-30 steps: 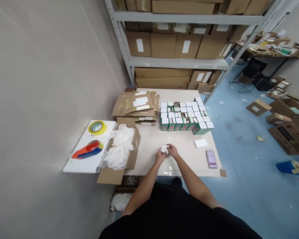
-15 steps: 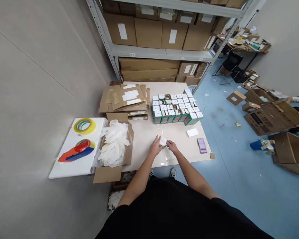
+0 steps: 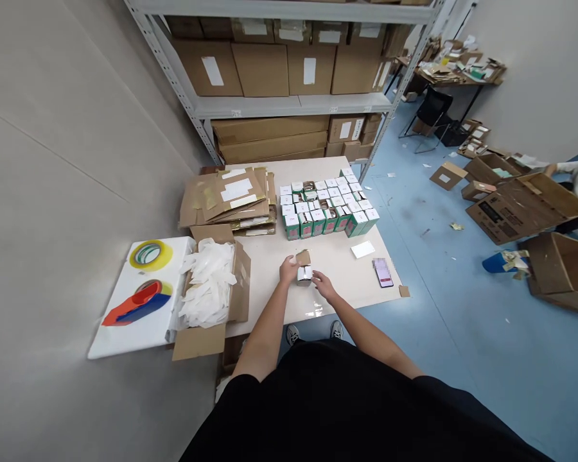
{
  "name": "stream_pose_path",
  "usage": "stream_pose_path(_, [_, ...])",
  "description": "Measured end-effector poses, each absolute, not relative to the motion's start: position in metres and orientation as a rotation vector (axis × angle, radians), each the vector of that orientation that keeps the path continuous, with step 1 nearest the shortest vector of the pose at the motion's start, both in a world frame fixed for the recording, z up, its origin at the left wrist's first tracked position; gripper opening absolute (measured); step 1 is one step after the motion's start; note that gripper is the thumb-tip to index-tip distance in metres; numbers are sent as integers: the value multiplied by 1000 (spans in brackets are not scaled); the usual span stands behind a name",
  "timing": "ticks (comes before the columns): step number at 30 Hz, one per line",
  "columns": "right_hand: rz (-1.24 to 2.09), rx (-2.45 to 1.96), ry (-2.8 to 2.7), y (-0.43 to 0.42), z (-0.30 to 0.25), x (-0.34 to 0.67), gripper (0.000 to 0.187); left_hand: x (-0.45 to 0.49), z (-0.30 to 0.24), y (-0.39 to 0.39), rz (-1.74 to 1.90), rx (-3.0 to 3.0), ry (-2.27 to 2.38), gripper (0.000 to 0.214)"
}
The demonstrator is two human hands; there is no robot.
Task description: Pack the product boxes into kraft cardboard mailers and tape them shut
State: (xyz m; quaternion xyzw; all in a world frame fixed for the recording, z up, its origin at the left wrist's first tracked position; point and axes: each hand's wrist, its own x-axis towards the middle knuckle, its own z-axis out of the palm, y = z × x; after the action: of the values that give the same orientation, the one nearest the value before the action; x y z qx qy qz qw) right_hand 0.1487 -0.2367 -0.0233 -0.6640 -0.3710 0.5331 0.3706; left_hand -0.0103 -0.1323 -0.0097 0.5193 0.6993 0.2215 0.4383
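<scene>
A small carton (image 3: 304,274) stands on the table in front of me, its lid flap (image 3: 303,258) raised and showing brown inside. Something pale shows in its opening, too small to make out. My left hand (image 3: 288,270) grips the carton's left side, fingers against the raised flap. On the other side, the fingers of my right hand (image 3: 322,284) are curled at the carton's right edge. Behind it, rows of similar green-and-white cartons (image 3: 318,221) stand close together, some with open tops.
A box of white plastic bags (image 3: 241,282) stands at left, beside tape rolls (image 3: 150,255) and a red-and-blue tape dispenser (image 3: 137,305). Flattened cardboard (image 3: 236,196) lies behind. At right are a white card (image 3: 363,249) and a phone (image 3: 382,273). Shelving (image 3: 289,104) rises at the back.
The small carton's top has been opened and its flap now stands up. My left hand has moved to the flap's side; my right hand has come away from the lid to the right edge.
</scene>
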Motion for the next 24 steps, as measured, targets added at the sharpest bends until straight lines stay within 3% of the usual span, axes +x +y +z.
stream_pose_path(3, [1360,-1676,-1080,-237,-26,149,50,-6,-16,-138,594,1151,1844,62])
stream_pose_path(9, [1267,-1784,-1238,-224,-31,144,55,-8,-15,-151,609,1517,1596,32])
stream_pose_path(13, [1246,-1837,-1271,-216,-30,147,49,-8,-13,-153,484,1477,1561,44])
stream_pose_path(20, [1162,-1941,-1322,-210,-23,158,33,-15,-21,-162,623,1201,1434,37])
stream_pose_path(24, [1038,-2082,-1520,-207,-13,149,30,-22,-27,-174,687,1243,1428,48])
